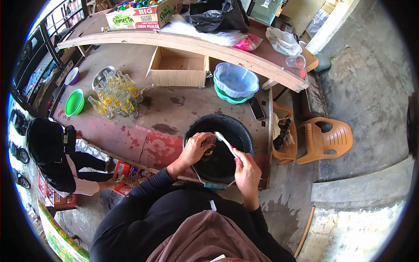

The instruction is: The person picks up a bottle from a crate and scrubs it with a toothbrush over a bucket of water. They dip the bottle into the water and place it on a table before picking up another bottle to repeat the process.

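Observation:
A black bucket (247, 131) stands at the front edge of the table, right before me, with dark contents inside. Over its opening my left hand (194, 148) is closed around a clear glass bottle (210, 151) with a yellow print, mostly hidden by the fingers. My right hand (247, 172) grips the handle of a white toothbrush (227, 143). The brush's head points up and left, close to the end of the bottle. To the left on the table, several clear glass bottles (117, 97) with yellow prints stand and lean in a tight group.
Behind the bottles sits a metal bowl (99, 80); a green bowl (74, 103) is left of them. An open cardboard box (180, 79), a light-blue basket (236, 81) and a phone (256, 108) lie farther back. A person (54, 148) bends by a red crate (121, 174). Orange chairs (334, 139) stand right.

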### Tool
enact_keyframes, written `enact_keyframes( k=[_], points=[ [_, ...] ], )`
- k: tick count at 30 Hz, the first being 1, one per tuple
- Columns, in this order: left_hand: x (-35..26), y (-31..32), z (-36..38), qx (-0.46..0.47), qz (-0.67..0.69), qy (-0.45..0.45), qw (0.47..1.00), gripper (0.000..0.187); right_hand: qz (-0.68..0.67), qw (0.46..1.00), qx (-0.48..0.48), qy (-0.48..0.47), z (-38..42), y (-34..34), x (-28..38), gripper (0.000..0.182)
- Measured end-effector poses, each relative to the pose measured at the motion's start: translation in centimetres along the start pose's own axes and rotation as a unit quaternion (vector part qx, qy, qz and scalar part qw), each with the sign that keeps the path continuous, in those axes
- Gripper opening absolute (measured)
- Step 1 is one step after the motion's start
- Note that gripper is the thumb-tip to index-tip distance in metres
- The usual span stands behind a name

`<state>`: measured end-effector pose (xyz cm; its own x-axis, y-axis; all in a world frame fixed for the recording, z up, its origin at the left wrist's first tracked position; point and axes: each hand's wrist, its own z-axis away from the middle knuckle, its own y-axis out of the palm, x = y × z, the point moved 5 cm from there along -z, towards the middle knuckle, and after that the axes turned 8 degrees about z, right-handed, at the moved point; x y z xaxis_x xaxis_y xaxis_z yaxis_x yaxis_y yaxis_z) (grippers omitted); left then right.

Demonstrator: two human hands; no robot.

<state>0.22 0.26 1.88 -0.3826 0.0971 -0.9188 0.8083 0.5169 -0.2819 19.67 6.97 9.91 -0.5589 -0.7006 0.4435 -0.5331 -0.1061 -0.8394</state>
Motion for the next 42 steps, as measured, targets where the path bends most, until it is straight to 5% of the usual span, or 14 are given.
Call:
enact_keyframes(
  k=[13, 27, 32, 35, 37, 42],
  points=[
    [-0.2, 0.7, 0.0, 0.014, -0.011, 0.041, 0.999, 0.037, -0.011, 0.997, 0.052, -0.052, 0.3, -0.8, 0.6, 0.029],
    [0.1, 1.5, 0.6, 0.049, -0.035, 0.082, 0.995, 0.037, 0.197, 0.956, 0.13, -0.175, -3.7, -4.4, 2.9, 0.026],
    [-0.2, 1.7, 0.7, 0.061, -0.035, 0.081, 0.994, 0.036, 0.077, 0.958, 0.224, -0.161, -4.9, -3.3, 2.6, 0.026],
    [-0.1, 1.3, 0.5, 0.048, -0.032, 0.069, 0.996, 0.036, 0.007, 0.967, 0.192, -0.168, -5.6, -4.8, 3.4, 0.027],
    [-0.6, 1.1, 0.6, 0.041, -0.013, 0.085, 0.995, 0.036, -0.048, 0.947, 0.278, -0.155, -6.3, -5.7, 3.6, 0.024],
    [-0.3, 1.5, 0.6, 0.072, 0.004, 0.068, 0.995, 0.036, -0.209, 0.952, 0.202, -0.092, -7.2, -4.0, 3.9, 0.006]
  ],
)
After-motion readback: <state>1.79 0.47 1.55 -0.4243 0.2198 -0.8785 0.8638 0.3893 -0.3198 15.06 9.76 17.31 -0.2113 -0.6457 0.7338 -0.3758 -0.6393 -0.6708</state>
